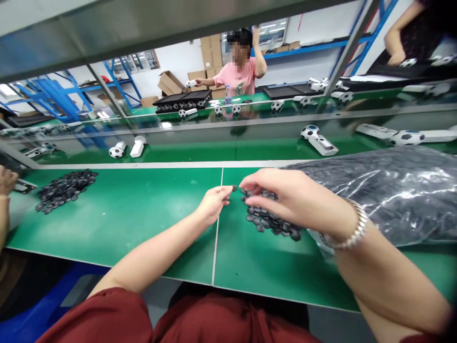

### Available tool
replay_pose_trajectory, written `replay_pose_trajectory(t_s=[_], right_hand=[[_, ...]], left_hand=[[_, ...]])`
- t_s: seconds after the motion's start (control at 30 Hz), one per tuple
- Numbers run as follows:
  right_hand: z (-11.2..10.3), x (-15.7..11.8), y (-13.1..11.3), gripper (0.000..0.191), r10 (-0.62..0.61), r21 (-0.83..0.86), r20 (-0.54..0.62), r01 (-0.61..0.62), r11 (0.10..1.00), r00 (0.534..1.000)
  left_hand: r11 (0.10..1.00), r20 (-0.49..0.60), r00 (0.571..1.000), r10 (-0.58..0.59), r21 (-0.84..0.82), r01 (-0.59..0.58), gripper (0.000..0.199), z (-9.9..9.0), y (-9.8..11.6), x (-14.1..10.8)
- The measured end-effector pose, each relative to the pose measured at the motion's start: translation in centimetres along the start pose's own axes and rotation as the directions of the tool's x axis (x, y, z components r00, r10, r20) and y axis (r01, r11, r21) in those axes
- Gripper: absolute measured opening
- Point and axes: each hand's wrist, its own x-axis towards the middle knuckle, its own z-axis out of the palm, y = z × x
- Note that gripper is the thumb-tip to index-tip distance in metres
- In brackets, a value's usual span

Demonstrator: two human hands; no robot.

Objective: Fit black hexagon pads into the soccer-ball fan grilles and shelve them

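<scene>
My left hand pinches a small flat black piece between thumb and fingertips, above the green bench. Just to its right, my right hand hangs over a pile of black pieces, its thumb and forefinger curved with a gap between them. Its fingertips point at the piece in my left hand and look apart from it. Part of the pile is hidden under the right hand. Whether a fingertip touches a piece there, I cannot tell.
A large clear plastic bag of dark pieces lies at right. Another black pile sits at left, near a co-worker's hand. White devices with football-patterned heads lie along the belt. Across it, a person in pink holds one.
</scene>
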Motion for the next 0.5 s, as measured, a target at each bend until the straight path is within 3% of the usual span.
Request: replay_pose_trajectory(t_s=[0.07,0.17,0.23,0.4,0.5], right_hand=[[1.2,0.9,1.4,0.017,0.091,-0.095,-0.023,-0.093,0.991,0.996],[2.3,1.4,2.0,0.021,0.111,-0.088,-0.003,-0.111,0.99,0.994],[2.7,1.6,1.7,0.023,0.066,-0.029,-0.001,-0.066,0.997,0.998],[3.3,1.6,0.7,0.019,-0.031,0.06,-0.034,0.033,0.998,0.999],[3.9,1.4,1.2,0.019,-0.06,0.009,-0.089,0.061,0.998,0.994]], left_hand=[[0.959,0.097,0.986,-0.133,-0.238,0.153,0.024,-0.9,1.4,-1.0],[0.682,0.296,0.914,-0.276,-0.611,0.403,0.015,-1.8,3.5,-2.7],[0.56,0.36,0.891,-0.277,-0.693,0.454,0.016,-2.1,4.4,-3.6],[0.53,0.401,0.884,-0.242,-0.708,0.466,0.025,-2.6,5.3,-4.4],[0.556,0.428,0.883,-0.193,-0.694,0.458,0.029,-2.8,5.4,-4.3]])
